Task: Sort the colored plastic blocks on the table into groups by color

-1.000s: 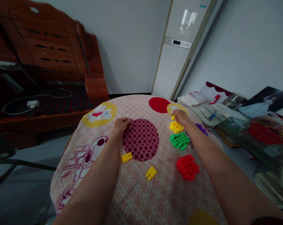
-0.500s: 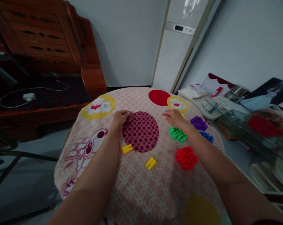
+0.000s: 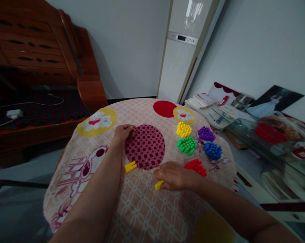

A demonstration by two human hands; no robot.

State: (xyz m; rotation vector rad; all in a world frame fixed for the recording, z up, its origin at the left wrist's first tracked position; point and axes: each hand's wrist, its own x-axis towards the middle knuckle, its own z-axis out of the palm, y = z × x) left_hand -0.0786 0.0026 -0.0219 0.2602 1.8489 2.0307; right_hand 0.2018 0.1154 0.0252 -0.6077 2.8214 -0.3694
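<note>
My right hand lies over a yellow block near the front of the round table, fingers curled on it; only the block's end shows. My left hand rests with fingers curled on the cloth at the left rim of the dark red checked circle. A second yellow block sits just below that hand. To the right lie piles of yellow, green, purple, blue and red pieces.
The table wears a pink patterned cloth. A wooden bench with a charger and cable stands to the left. A tall white appliance is behind. A glass side table with papers and a red bowl is at right.
My right hand came back from the yellow pile at the far right to the near yellow block and closed over it. The left hand stayed put. The camera shifted a little.
</note>
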